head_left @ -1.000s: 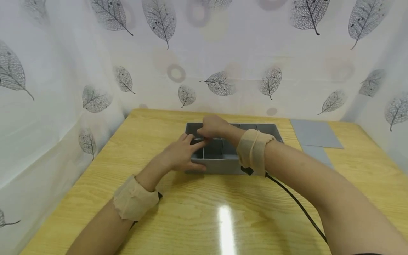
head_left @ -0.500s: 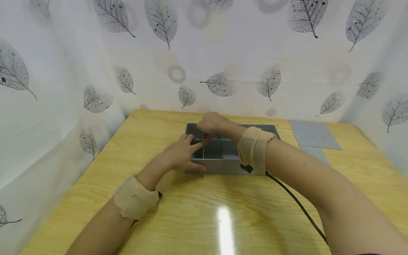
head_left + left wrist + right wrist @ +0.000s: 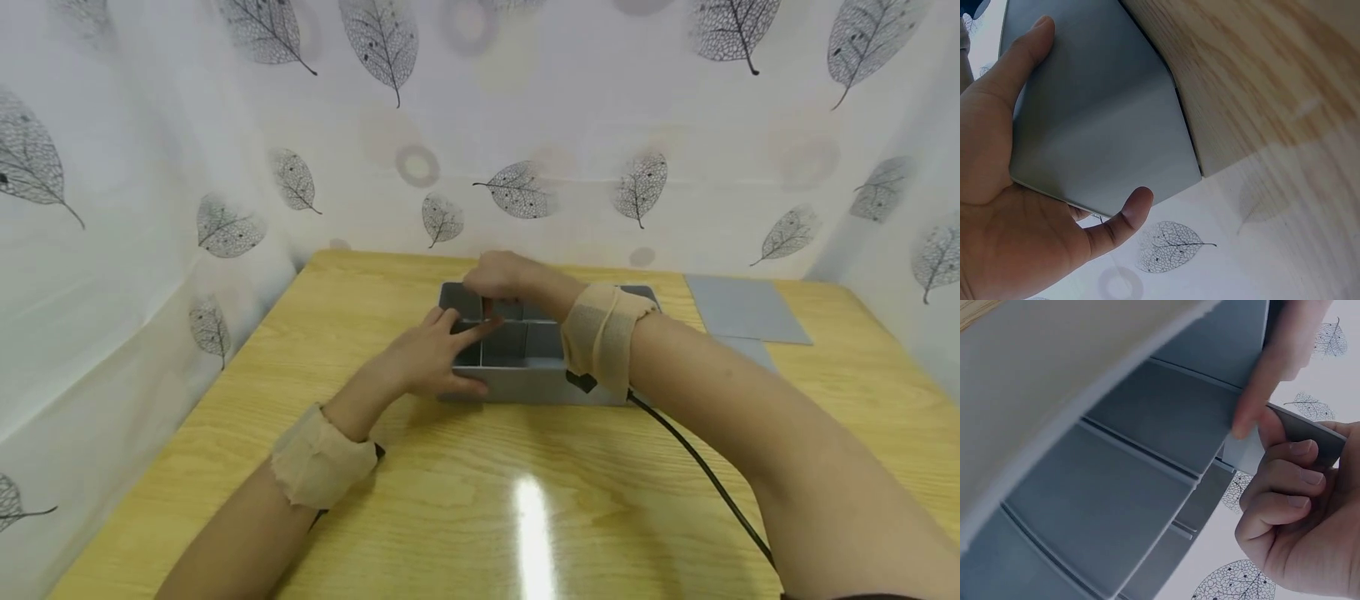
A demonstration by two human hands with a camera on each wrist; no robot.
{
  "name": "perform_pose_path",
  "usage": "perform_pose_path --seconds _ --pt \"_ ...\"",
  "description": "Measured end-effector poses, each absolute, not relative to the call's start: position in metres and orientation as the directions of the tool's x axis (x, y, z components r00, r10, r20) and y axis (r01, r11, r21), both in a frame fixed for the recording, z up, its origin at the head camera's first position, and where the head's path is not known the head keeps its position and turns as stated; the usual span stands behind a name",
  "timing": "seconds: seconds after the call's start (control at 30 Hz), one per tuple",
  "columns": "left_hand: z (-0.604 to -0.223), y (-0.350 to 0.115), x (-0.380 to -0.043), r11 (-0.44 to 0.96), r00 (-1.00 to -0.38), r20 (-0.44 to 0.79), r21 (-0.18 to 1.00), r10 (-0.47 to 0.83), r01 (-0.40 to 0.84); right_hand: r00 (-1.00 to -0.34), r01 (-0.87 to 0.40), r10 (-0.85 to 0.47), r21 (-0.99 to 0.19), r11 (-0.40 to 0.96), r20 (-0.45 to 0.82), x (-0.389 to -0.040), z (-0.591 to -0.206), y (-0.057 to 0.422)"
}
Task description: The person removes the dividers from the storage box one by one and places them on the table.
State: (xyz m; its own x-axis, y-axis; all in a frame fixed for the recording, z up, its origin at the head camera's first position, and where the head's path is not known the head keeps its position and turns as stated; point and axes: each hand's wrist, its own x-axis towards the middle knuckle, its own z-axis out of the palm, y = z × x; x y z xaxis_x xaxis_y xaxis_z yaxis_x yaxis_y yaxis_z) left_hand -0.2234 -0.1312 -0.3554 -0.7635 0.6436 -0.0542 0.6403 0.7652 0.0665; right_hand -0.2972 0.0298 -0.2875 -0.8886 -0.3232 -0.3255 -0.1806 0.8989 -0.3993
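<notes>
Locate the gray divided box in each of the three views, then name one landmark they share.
Head: gray divided box near the centre, slightly right.
Left wrist: upper left, outer surface only.
Right wrist: left and centre, compartments showing.
Shared landmark: leaf-patterned sheet.

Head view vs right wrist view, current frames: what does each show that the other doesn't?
Head only: flat light-grey rectangular sheets and a thin black cable.
Right wrist only: fingernails on the curled fingers of the right hand.
Both: grey rectangular compartmented box, yellowish wood-grain table, white leaf-print curtain, right hand, part of the left hand.
</notes>
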Motion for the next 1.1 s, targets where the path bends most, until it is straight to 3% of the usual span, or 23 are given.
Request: perform_pose_path --seconds 0.27,0.53,0.83,1.1 --pt "-0.352 -0.127 -0.226 0.774 -0.770 -0.080 0.059 0.633 0.630 -0.875 -0.201 -0.326 -0.343 0.917 -0.358 -0.299 -0.285 0.033" --pt "-0.351 -0.127 -0.229 0.769 -0.767 -0.053 0.039 0.640 0.639 -0.886 -0.189 -0.324 -0.379 0.906 -0.332 -0.298 -0.273 0.032" --pt "-0.352 -0.126 -0.230 0.773 -0.769 -0.076 0.043 0.635 0.633 -0.867 -0.275 -0.388 -0.347 0.897 -0.314 -0.294 -0.294 0.033" --pt "-0.355 -0.129 -0.224 0.768 -0.766 -0.054 0.051 0.640 0.638 -0.908 -0.313 -0.400 -0.429 0.847 -0.128 -0.279 -0.286 0.043"
